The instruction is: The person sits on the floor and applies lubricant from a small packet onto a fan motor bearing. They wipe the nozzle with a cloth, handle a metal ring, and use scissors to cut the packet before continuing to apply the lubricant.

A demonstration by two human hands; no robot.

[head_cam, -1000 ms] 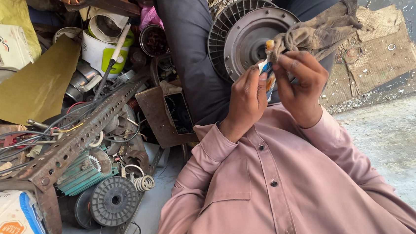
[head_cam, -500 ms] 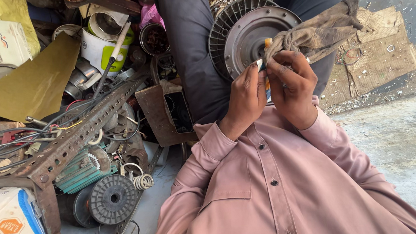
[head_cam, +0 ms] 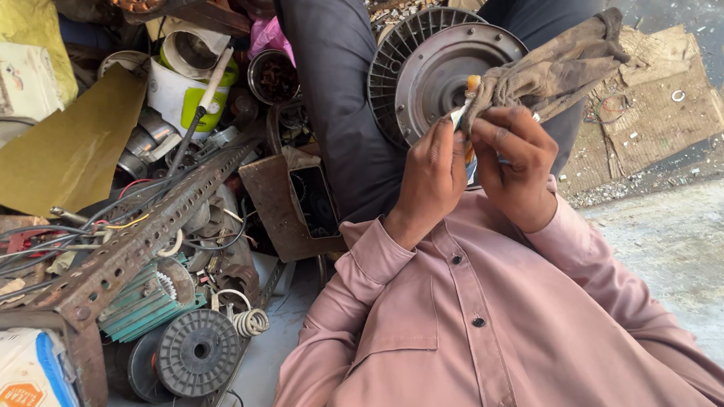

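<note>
Left hand: your left hand (head_cam: 431,181) pinches the small orange-tipped tool (head_cam: 468,100) between thumb and fingertips, fingers drawn in narrow around its shaft.
Right hand: your right hand (head_cam: 516,165) is curled tight on the dirty rag (head_cam: 554,68) and on the tool's lower end; the rag's loose tail trails off to the right.
Where it sits: tool and rag are up in the air between both hands, just in front of the round metal fan housing (head_cam: 446,63) that rests against your dark trouser leg (head_cam: 336,93).
Slip risk: you grip only a short length, so a twist of the rag can pull the tool out of that pinch.
Drop risk: if it goes, it falls toward the scrap pile (head_cam: 167,245) of wires, coils and the perforated angle bar (head_cam: 137,238), where a small part is hard to find.
Snag risk: the rag's tail hangs near the housing's fins and can catch.
Doubt: the tool's tip is half hidden by cloth, so I cannot tell whether it is sharp near your thumb.
</note>
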